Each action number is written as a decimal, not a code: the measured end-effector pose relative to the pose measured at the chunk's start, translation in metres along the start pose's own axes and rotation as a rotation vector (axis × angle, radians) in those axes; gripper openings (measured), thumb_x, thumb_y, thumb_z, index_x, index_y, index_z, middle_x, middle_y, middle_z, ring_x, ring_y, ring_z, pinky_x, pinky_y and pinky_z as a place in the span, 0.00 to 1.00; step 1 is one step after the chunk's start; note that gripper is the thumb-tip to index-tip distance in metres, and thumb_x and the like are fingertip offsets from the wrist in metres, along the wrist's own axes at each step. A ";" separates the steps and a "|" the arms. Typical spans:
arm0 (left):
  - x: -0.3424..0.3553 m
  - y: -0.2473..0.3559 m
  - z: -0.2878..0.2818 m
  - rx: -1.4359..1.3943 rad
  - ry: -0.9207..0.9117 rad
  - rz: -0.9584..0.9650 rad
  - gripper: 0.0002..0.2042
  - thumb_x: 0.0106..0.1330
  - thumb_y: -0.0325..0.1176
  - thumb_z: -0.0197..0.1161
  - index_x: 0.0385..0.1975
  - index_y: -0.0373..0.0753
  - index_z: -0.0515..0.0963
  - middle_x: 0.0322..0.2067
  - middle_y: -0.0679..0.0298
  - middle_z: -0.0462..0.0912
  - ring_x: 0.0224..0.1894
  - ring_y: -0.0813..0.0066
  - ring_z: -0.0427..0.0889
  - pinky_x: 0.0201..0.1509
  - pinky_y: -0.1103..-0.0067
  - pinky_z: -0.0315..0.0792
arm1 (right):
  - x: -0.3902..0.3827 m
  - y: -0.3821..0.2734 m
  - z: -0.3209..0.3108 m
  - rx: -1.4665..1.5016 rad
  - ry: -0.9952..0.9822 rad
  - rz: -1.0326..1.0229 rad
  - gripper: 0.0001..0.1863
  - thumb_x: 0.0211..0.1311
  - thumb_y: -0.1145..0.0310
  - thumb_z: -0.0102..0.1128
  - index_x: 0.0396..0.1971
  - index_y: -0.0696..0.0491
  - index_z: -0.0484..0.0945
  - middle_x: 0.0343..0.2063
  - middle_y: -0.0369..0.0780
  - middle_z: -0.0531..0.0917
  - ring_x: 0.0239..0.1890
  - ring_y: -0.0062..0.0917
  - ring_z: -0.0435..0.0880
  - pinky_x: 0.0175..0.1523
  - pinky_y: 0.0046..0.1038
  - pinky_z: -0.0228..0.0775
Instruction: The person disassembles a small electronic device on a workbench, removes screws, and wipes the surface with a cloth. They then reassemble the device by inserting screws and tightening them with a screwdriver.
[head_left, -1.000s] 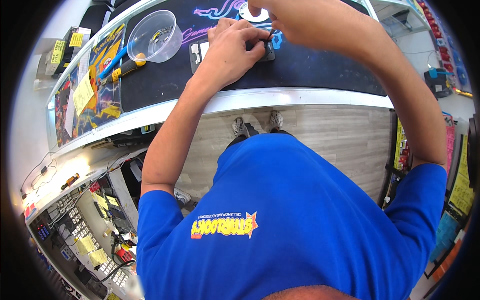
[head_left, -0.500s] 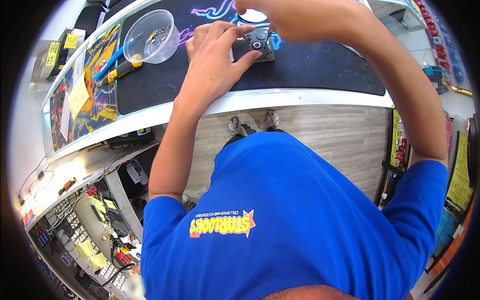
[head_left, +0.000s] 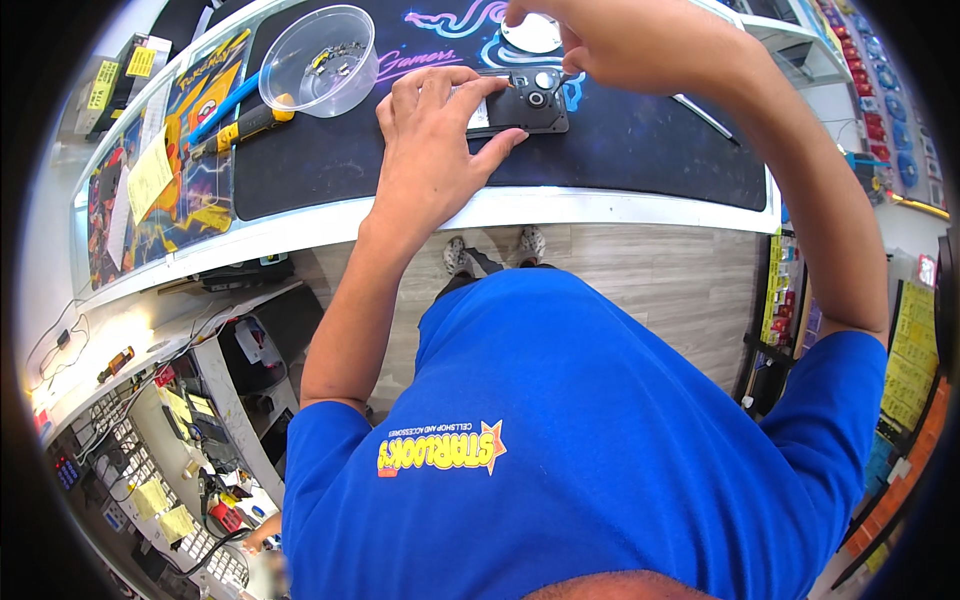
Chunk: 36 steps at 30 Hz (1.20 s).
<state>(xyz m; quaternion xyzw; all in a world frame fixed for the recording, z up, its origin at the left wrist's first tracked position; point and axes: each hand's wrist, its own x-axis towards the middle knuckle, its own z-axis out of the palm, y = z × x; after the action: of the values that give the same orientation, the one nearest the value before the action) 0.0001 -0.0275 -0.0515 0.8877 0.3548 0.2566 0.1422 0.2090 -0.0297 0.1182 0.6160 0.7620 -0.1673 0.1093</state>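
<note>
A disassembled phone (head_left: 540, 115) lies on the black mat, with a round camera module and a pale section. My left hand (head_left: 430, 150) grips it, thumb at the near edge and fingers across the left part, which they hide. My right hand (head_left: 620, 45) is curled just above the phone's right end, beside a white round dish (head_left: 532, 38); whatever its fingertips hold is hidden. To the left stands a clear tub (head_left: 310, 100) with small metal parts inside.
Left on the counter lie a blue tool (head_left: 222, 108), a yellow-black tool (head_left: 245, 130) and yellow notes (head_left: 150, 180). A thin metal tool (head_left: 708, 118) lies at right. A cluttered side desk (head_left: 140, 380) is lower left, where another person's fingers (head_left: 265, 530) show.
My left hand's thumb and fingers have shifted off the phone's right part, exposing the camera module. My right hand stays curled above it, shifted slightly. The metal tool at right has come into sight.
</note>
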 end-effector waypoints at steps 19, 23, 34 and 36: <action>0.002 0.005 -0.005 -0.031 -0.021 -0.028 0.25 0.66 0.48 0.75 0.61 0.50 0.83 0.59 0.66 0.78 0.69 0.60 0.66 0.73 0.59 0.56 | 0.010 0.012 0.029 0.008 0.126 -0.131 0.20 0.62 0.79 0.69 0.55 0.55 0.82 0.35 0.53 0.87 0.45 0.51 0.88 0.49 0.47 0.77; 0.003 0.007 -0.007 -0.043 -0.033 -0.035 0.25 0.65 0.46 0.76 0.61 0.50 0.82 0.59 0.67 0.77 0.67 0.60 0.67 0.73 0.59 0.55 | 0.008 0.020 0.030 -0.037 0.069 -0.113 0.17 0.61 0.81 0.67 0.51 0.57 0.82 0.36 0.53 0.87 0.46 0.51 0.88 0.50 0.47 0.77; 0.016 0.007 -0.014 -0.078 0.026 -0.044 0.20 0.66 0.45 0.75 0.57 0.48 0.85 0.56 0.64 0.81 0.64 0.58 0.72 0.71 0.61 0.59 | -0.007 0.030 0.005 0.166 0.145 0.039 0.14 0.67 0.79 0.63 0.51 0.56 0.84 0.38 0.48 0.88 0.41 0.38 0.90 0.46 0.38 0.81; 0.032 0.003 -0.014 -0.096 0.062 -0.024 0.16 0.67 0.42 0.74 0.52 0.46 0.87 0.52 0.64 0.84 0.61 0.59 0.75 0.69 0.61 0.61 | -0.033 0.044 -0.005 0.340 0.338 0.040 0.15 0.70 0.75 0.63 0.55 0.58 0.82 0.40 0.48 0.89 0.38 0.33 0.90 0.44 0.32 0.81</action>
<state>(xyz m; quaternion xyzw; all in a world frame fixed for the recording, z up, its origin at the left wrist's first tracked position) 0.0135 -0.0062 -0.0271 0.8671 0.3571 0.2990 0.1769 0.2593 -0.0495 0.1301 0.6598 0.7180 -0.1856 -0.1216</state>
